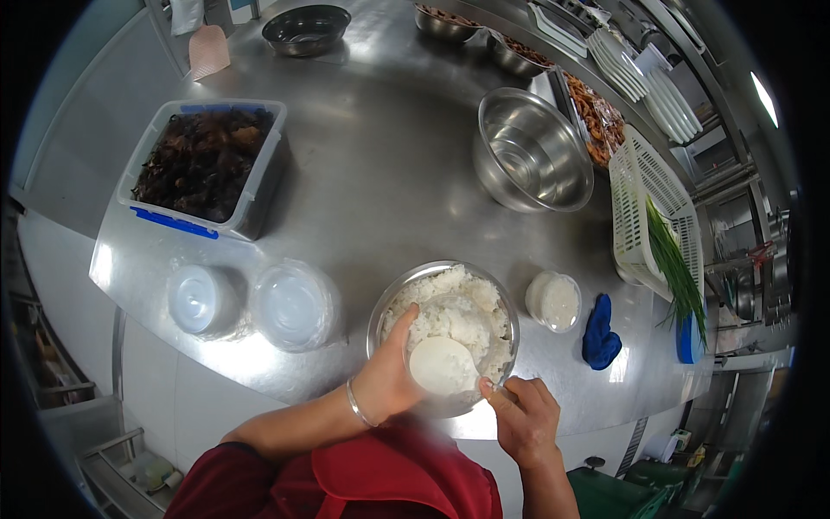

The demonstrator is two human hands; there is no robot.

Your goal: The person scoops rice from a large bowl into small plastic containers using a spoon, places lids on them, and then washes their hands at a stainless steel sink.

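Observation:
A steel bowl of cooked white rice (454, 280) stands at the table's near edge. Over it my left hand (388, 370) holds a clear plastic container (421, 318) with rice in it, thumb along its left side. My right hand (524, 415) grips the handle of a white rice paddle (443, 365), whose broad blade lies against the rice in the container. Right of the bowl stands a clear round tub filled with rice (559, 301). Two stacks of clear plastic pieces in film, one smaller (194, 300) and one larger (292, 305), stand to the left.
A plastic box of dark wood ear fungus (207, 165) stands at the left, an empty steel bowl (535, 152) at the back right. Farther right are a white basket (632, 201) with green stalks (674, 259) and a blue cloth (601, 334). A dark bowl (306, 32) sits at the back.

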